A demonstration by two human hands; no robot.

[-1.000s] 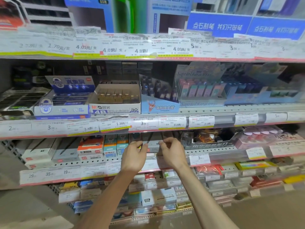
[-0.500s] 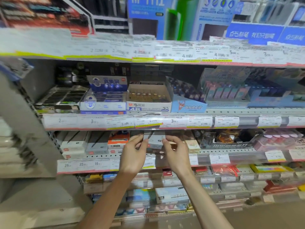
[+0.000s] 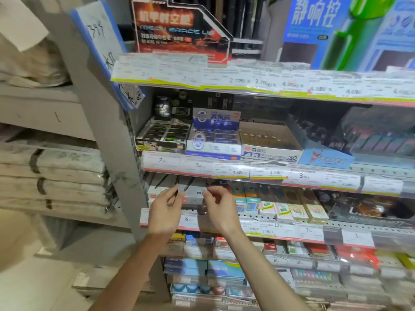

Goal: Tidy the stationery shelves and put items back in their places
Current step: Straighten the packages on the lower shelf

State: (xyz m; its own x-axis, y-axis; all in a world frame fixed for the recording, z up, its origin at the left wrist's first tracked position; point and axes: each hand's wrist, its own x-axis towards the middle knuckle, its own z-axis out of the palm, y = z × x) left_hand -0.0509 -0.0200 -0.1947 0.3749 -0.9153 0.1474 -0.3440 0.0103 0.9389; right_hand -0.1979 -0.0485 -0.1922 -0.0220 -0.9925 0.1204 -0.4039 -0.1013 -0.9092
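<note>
The grey box (image 3: 193,194) sits on the third shelf (image 3: 292,231) down, at its left end beside the grey upright (image 3: 116,153), tucked under the row of price tags (image 3: 231,170) of the shelf above, with a dark pen printed across its top. It looks like a flat cardboard carton for pens: light, stiff enough to keep its shape, with smooth printed faces that could slide between the fingers, and thin walls that would dent under a hard squeeze. The safest hold is by its two short ends or its long side edges, thumb on one face and fingers on the other, so it can be steered level into its slot. The left hand (image 3: 165,213) is raised with the wrist straight and the forearm rising from the lower left; its thumb and forefinger meet at the box's left end in what looks like a pinch, though blur hides whether they truly clamp the card or only touch it. The right hand (image 3: 219,208) mirrors it, forearm coming up from the lower right, fingers curled with thumb and forefinger closing on the box's right end; again the contact is probable, not certain. Both palms face each other with the box between them. To the right of the box stand small upright packs (image 3: 289,211), near enough to be knocked.
</note>
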